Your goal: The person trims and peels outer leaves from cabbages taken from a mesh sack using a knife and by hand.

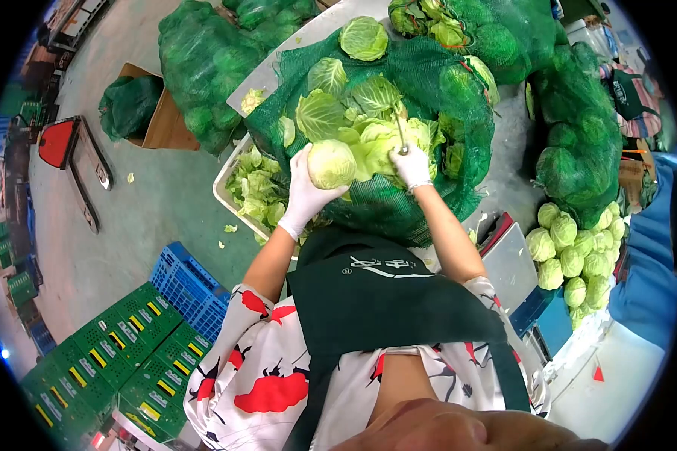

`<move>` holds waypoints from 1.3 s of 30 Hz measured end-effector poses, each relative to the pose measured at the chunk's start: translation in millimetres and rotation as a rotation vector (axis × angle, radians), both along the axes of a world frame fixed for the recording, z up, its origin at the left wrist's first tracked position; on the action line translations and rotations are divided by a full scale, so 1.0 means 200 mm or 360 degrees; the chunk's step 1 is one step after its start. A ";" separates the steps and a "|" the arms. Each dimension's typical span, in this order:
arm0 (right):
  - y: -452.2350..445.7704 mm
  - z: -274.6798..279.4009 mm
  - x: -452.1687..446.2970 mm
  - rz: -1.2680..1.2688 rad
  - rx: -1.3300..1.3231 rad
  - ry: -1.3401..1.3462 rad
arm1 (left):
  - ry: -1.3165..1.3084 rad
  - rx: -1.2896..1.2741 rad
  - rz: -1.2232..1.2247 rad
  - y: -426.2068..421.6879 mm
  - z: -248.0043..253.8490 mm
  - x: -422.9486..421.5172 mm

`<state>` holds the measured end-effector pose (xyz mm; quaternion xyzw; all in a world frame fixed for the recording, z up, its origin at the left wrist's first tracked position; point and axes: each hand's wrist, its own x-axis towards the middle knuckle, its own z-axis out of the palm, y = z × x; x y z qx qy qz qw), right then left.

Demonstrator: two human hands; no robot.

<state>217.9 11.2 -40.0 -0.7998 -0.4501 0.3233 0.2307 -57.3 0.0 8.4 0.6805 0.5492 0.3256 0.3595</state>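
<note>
My left hand, in a white glove, is wrapped round the side of a pale, trimmed cabbage. In my right hand, also gloved, is a knife gripped by its handle. Its blade points away from me, over loose light-green leaves beside the held cabbage. Beneath both hands spreads an opened green mesh bag with several cabbages in it. One leafy cabbage lies just beyond my left hand, and another cabbage sits at the bag's far edge.
A white bin of cut leaves stands by my left side. Full mesh sacks surround the work spot. Bare cabbages are piled at the right. Green crates, a blue crate and a pallet jack are left. A co-worker is far right.
</note>
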 end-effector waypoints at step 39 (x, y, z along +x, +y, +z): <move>-0.05 0.69 -0.40 0.0482 0.0353 -0.0015 | -0.1951 -0.1110 0.0207 0.02 0.12 -0.06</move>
